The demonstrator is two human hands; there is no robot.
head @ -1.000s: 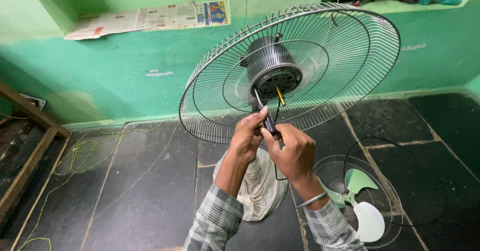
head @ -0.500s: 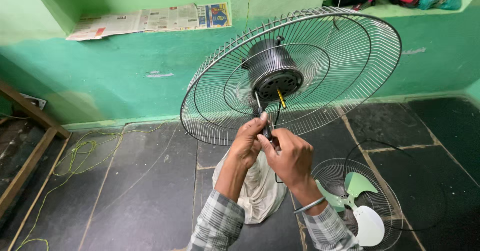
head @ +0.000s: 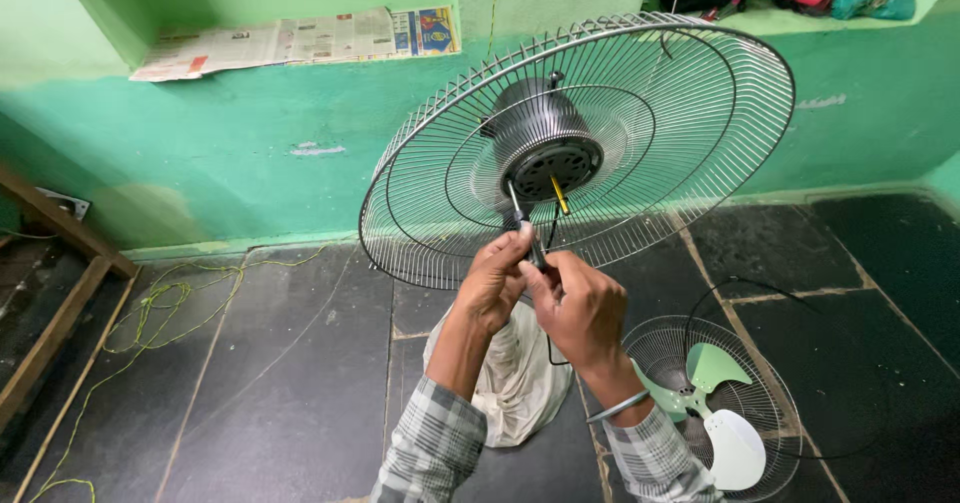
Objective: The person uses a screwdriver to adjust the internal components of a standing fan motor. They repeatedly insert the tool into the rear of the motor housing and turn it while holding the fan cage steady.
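Between the fingertips of both hands, in the head view, sits a short dark wire end, just below the fan motor point(head: 545, 148). Left hand point(head: 495, 285) pinches it from the left, fingers closed on it; right hand point(head: 580, 308) closes on the same piece from the right, knuckles touching the left. Compared with a second ago, both hands sit marginally nearer the motor and tighter together; the wire guard point(head: 580, 143) holds the same tilt. Judgement: fine work on the lead is continuing, not finished. A yellow wire point(head: 559, 196) hangs above the fingers. Below the right wrist lie a white cloth bag point(head: 515, 383) and a second guard with pale green blades point(head: 715, 403).
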